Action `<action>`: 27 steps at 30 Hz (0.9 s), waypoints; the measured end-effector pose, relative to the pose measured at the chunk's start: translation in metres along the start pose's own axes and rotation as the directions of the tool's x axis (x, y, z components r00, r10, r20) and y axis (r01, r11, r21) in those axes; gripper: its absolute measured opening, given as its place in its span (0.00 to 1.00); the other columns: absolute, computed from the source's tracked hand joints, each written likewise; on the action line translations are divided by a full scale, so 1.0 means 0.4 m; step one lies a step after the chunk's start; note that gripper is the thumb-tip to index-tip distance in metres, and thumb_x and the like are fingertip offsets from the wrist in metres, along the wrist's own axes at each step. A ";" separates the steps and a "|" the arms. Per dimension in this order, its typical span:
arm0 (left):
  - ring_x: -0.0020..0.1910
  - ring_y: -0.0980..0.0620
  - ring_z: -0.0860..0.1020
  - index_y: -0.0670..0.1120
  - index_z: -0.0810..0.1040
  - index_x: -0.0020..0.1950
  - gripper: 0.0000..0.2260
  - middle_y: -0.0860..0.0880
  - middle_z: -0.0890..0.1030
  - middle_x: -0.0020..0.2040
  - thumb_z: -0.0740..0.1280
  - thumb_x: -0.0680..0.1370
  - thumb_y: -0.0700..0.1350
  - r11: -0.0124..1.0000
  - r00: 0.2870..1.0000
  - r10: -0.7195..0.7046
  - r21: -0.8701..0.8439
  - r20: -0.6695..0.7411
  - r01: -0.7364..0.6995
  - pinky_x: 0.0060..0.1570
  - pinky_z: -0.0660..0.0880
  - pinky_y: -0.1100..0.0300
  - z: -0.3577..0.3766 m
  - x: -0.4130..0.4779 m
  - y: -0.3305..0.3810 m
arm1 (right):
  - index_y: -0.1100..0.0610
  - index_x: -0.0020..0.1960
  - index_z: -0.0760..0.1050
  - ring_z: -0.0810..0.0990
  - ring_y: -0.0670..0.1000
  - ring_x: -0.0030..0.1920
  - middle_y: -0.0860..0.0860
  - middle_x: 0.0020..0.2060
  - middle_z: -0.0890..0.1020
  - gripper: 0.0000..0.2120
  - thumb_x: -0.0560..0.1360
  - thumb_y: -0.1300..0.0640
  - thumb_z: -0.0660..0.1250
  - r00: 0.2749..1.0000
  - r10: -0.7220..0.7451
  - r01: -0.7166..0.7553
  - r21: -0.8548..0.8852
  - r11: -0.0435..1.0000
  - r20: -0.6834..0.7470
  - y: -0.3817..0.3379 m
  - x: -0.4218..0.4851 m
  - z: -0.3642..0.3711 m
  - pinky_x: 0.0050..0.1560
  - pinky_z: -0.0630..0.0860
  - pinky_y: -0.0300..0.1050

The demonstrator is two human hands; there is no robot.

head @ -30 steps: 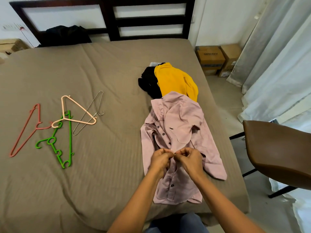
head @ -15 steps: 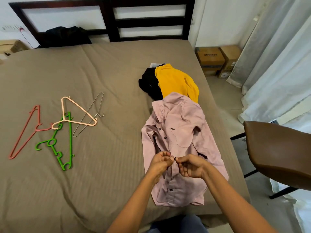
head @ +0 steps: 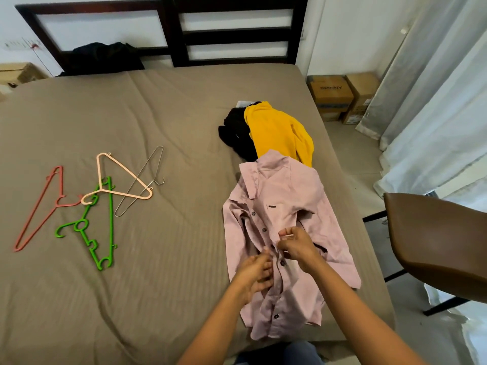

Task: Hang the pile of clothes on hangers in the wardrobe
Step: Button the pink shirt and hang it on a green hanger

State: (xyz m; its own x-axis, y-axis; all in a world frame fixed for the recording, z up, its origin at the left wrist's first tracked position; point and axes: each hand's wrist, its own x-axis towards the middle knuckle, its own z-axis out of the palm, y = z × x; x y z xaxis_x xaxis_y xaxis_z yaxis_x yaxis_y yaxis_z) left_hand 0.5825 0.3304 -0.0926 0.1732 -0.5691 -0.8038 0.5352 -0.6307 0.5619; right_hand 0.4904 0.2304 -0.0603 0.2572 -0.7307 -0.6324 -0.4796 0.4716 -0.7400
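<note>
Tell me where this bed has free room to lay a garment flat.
Free: the brown bedspread strip between the green plastic hanger and the pink button-up shirt, and the far stretch below the dark wooden headboard. Crowded: the right edge, where shirt, yellow garment and black garment lie in a row, and the left, where four hangers overlap.

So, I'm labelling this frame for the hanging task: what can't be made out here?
Head view only.
Wardrobe: outside the frame.
Left hand: motion-blurred, grip on the pink shirt unclear.
Black garment: mostly under the yellow garment, type unknown.
White item behind the pile: a sliver, too small.
</note>
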 end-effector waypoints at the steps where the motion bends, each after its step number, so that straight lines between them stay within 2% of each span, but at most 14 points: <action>1: 0.42 0.53 0.78 0.44 0.76 0.54 0.15 0.48 0.80 0.45 0.63 0.78 0.56 0.999 1.000 -0.002 -0.039 -0.028 0.001 0.39 0.77 0.60 -0.001 0.011 0.008 | 0.60 0.49 0.71 0.74 0.49 0.31 0.55 0.36 0.76 0.11 0.71 0.72 0.63 0.999 0.032 -0.036 0.118 0.992 0.034 0.004 -0.005 0.000 0.31 0.73 0.42; 3: 0.45 0.52 0.79 0.42 0.76 0.53 0.16 0.46 0.81 0.46 0.59 0.80 0.55 0.992 0.997 0.018 -0.126 -0.081 -0.028 0.44 0.77 0.61 0.004 0.027 0.036 | 0.58 0.48 0.69 0.75 0.49 0.31 0.55 0.36 0.76 0.10 0.74 0.72 0.61 0.993 0.070 -0.095 0.272 0.958 0.099 0.016 -0.013 0.002 0.31 0.73 0.42; 4: 0.42 0.52 0.80 0.41 0.76 0.50 0.15 0.46 0.81 0.43 0.60 0.81 0.52 0.985 0.996 0.015 -0.169 -0.084 -0.029 0.43 0.77 0.62 0.011 0.033 0.052 | 0.58 0.47 0.69 0.75 0.50 0.30 0.55 0.35 0.76 0.10 0.75 0.72 0.59 0.989 0.076 -0.113 0.331 0.937 0.123 0.025 -0.013 0.001 0.30 0.73 0.42; 6: 0.30 0.55 0.80 0.40 0.76 0.42 0.12 0.48 0.81 0.31 0.62 0.81 0.46 0.974 0.997 -0.007 -0.226 -0.082 -0.012 0.33 0.77 0.65 0.027 0.040 0.079 | 0.58 0.46 0.68 0.75 0.50 0.28 0.56 0.32 0.77 0.11 0.76 0.73 0.58 0.986 0.083 -0.141 0.458 0.878 0.145 0.034 -0.018 0.001 0.26 0.73 0.41; 8: 0.19 0.58 0.73 0.41 0.74 0.38 0.11 0.50 0.76 0.22 0.63 0.80 0.42 0.974 0.996 -0.058 -0.222 -0.063 0.042 0.21 0.70 0.68 0.043 0.045 0.090 | 0.60 0.45 0.69 0.76 0.50 0.28 0.56 0.31 0.77 0.09 0.77 0.71 0.56 0.983 0.088 -0.166 0.591 0.790 0.158 0.036 -0.027 -0.003 0.25 0.73 0.40; 10: 0.20 0.56 0.73 0.41 0.75 0.40 0.09 0.49 0.77 0.23 0.62 0.80 0.40 0.970 0.994 -0.110 -0.219 0.003 0.108 0.21 0.71 0.66 0.053 0.058 0.085 | 0.62 0.44 0.72 0.76 0.49 0.28 0.56 0.32 0.76 0.07 0.79 0.66 0.57 0.980 0.063 -0.173 0.641 0.748 0.191 0.035 -0.042 -0.007 0.25 0.73 0.39; 12: 0.23 0.54 0.77 0.39 0.77 0.41 0.09 0.47 0.80 0.26 0.61 0.80 0.37 0.955 0.992 -0.119 -0.267 0.047 0.127 0.24 0.75 0.64 0.061 0.061 0.082 | 0.61 0.43 0.72 0.74 0.50 0.29 0.56 0.31 0.75 0.05 0.78 0.63 0.63 0.984 0.037 -0.134 0.583 0.801 0.176 0.039 -0.053 -0.010 0.27 0.72 0.40; 13: 0.22 0.55 0.77 0.40 0.76 0.40 0.09 0.47 0.79 0.25 0.61 0.80 0.36 0.949 0.993 -0.105 -0.293 0.048 0.115 0.22 0.73 0.65 0.064 0.060 0.083 | 0.61 0.43 0.72 0.74 0.50 0.29 0.56 0.31 0.76 0.04 0.76 0.64 0.65 0.992 0.028 -0.091 0.534 0.840 0.126 0.042 -0.057 -0.012 0.28 0.72 0.42; 15: 0.19 0.57 0.74 0.42 0.75 0.39 0.08 0.49 0.78 0.23 0.64 0.78 0.34 0.948 0.999 -0.037 -0.316 0.023 0.043 0.20 0.71 0.68 0.062 0.057 0.084 | 0.60 0.44 0.71 0.75 0.51 0.29 0.56 0.31 0.77 0.06 0.73 0.67 0.68 1.000 0.008 0.003 0.415 0.910 -0.026 0.055 -0.054 -0.021 0.30 0.72 0.43; 18: 0.22 0.59 0.74 0.45 0.73 0.40 0.08 0.53 0.78 0.26 0.69 0.75 0.36 0.956 0.998 0.053 -0.288 -0.015 -0.055 0.26 0.74 0.68 0.047 0.050 0.079 | 0.61 0.37 0.75 0.74 0.53 0.29 0.54 0.27 0.78 0.06 0.72 0.64 0.69 0.958 -0.110 0.154 0.149 0.977 -0.264 0.078 -0.028 -0.041 0.32 0.71 0.45; 20: 0.23 0.59 0.74 0.46 0.74 0.41 0.07 0.52 0.79 0.29 0.71 0.74 0.37 0.968 0.996 0.089 -0.232 -0.021 -0.091 0.29 0.74 0.68 0.035 0.045 0.072 | 0.63 0.32 0.72 0.73 0.52 0.28 0.53 0.24 0.76 0.12 0.73 0.61 0.67 0.919 -0.176 0.165 -0.060 0.984 -0.354 0.096 -0.012 -0.055 0.33 0.70 0.46; 22: 0.24 0.59 0.72 0.44 0.76 0.42 0.06 0.50 0.79 0.33 0.72 0.73 0.37 0.978 0.993 0.115 -0.176 -0.017 -0.116 0.28 0.72 0.68 0.022 0.038 0.068 | 0.61 0.27 0.66 0.69 0.52 0.26 0.53 0.22 0.72 0.18 0.75 0.62 0.63 0.898 -0.227 0.153 -0.217 0.964 -0.378 0.106 -0.005 -0.062 0.31 0.66 0.47; 24: 0.25 0.58 0.71 0.42 0.78 0.45 0.05 0.49 0.78 0.34 0.72 0.72 0.38 0.985 0.991 0.136 -0.102 -0.014 -0.137 0.27 0.71 0.68 0.012 0.033 0.064 | 0.59 0.25 0.63 0.69 0.53 0.27 0.53 0.22 0.71 0.20 0.76 0.63 0.61 0.891 -0.230 0.136 -0.254 0.958 -0.391 0.109 -0.002 -0.061 0.31 0.65 0.47; 27: 0.23 0.57 0.69 0.41 0.80 0.45 0.03 0.50 0.76 0.30 0.71 0.74 0.39 0.984 0.985 0.174 0.034 0.008 -0.174 0.26 0.67 0.66 0.009 0.020 0.062 | 0.57 0.27 0.66 0.69 0.51 0.28 0.53 0.24 0.72 0.19 0.76 0.63 0.62 0.906 -0.222 0.175 -0.160 0.972 -0.361 0.102 0.001 -0.046 0.33 0.65 0.47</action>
State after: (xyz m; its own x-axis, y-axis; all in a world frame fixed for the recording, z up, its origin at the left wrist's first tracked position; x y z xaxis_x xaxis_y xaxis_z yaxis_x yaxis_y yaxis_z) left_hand 0.5940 0.3083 -0.0844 0.2571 -0.6743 -0.6923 0.4681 -0.5398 0.6997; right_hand 0.4554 0.2401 -0.0867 0.0367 -0.9449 -0.3254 -0.5548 0.2516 -0.7931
